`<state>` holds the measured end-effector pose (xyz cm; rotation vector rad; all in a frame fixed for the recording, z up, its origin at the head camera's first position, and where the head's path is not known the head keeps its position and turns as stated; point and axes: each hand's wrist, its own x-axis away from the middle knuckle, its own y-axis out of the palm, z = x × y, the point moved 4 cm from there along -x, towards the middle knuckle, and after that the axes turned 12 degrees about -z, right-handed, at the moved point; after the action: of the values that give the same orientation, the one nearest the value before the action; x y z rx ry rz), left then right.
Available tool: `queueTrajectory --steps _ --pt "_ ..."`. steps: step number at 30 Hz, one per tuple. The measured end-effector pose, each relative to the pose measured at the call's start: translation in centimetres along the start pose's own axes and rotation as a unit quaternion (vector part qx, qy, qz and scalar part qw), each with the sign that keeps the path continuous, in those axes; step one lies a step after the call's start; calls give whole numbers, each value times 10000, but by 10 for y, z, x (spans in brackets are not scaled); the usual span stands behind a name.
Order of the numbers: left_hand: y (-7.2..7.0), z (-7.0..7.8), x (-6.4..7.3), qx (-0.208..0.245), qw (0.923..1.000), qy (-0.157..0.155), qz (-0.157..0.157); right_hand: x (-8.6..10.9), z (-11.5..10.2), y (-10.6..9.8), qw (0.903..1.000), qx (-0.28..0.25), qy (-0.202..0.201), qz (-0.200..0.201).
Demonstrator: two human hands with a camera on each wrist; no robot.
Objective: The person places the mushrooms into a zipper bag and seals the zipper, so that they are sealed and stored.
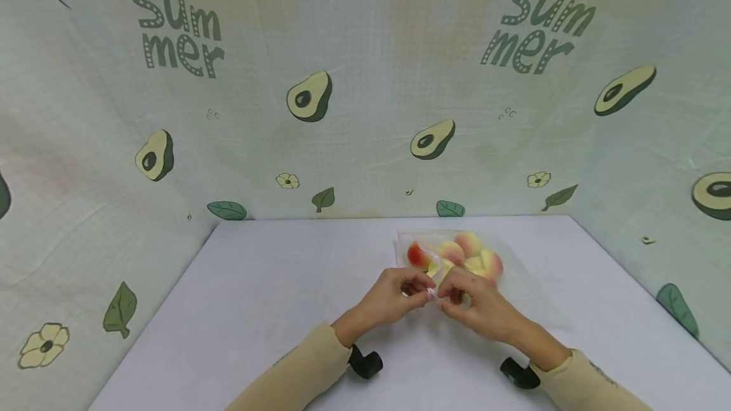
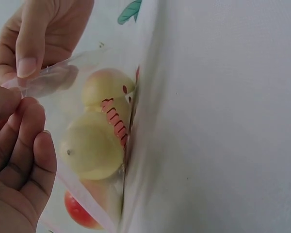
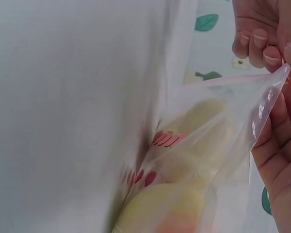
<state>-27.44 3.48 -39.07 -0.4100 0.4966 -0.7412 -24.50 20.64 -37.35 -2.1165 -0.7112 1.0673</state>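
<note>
A clear plastic bag [image 1: 528, 287] with a pinkish edge lies on the table, holding several yellow-pink peaches [image 1: 468, 244] and a redder fruit [image 1: 417, 257]. At the bag's near edge, my left hand [image 1: 391, 300] pinches the film between thumb and forefinger. Close beside it, my right hand [image 1: 485, 306] also pinches that edge, its fingertips almost meeting the left ones. In the right wrist view, a corner of the bag film [image 3: 262, 104] is drawn up taut to the fingers. Red printed marks [image 2: 115, 124] show on the bag in the left wrist view.
The white table [image 1: 274, 284] extends to both sides of the bag. Behind it hangs a pale cloth [image 1: 365, 94] printed with avocados, leaves and lettering, with more cloth at left and right. Black wrist devices [image 1: 368, 365] sit below the sleeves.
</note>
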Motion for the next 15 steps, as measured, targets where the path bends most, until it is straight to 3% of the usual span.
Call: queueTrajectory --steps 15 --pt "0 3 -1 51 10000 -52 67 0 0 -2 9999 14 36 143"
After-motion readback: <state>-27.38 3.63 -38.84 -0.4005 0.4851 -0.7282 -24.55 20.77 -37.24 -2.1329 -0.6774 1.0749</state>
